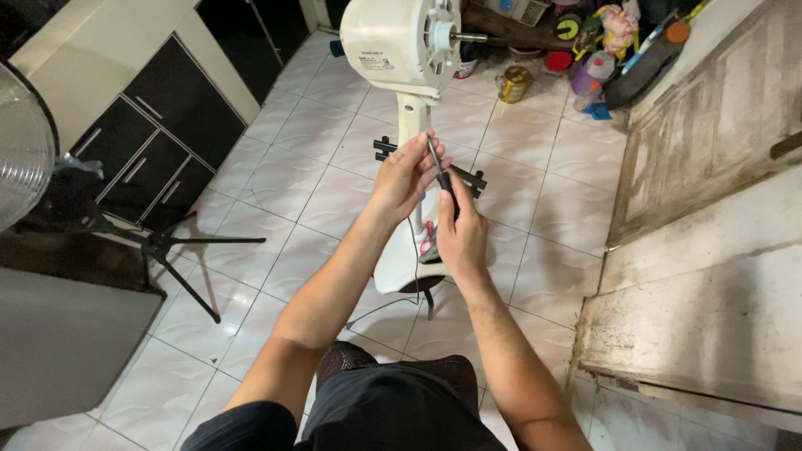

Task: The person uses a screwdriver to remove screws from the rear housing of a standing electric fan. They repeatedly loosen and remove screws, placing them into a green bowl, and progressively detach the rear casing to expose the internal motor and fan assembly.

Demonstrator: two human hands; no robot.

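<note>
Between both hands: screwdriver [441, 174], right hand [460, 236] gripping handle, left hand [404, 177] pinching shaft.

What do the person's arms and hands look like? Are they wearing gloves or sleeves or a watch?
No gloves. Both the left hand and the right hand are bare, and both forearms are bare up to the elbows, with no sleeves showing. No watch, ring or bracelet can be seen. Lower down, the person wears dark clothing.
</note>
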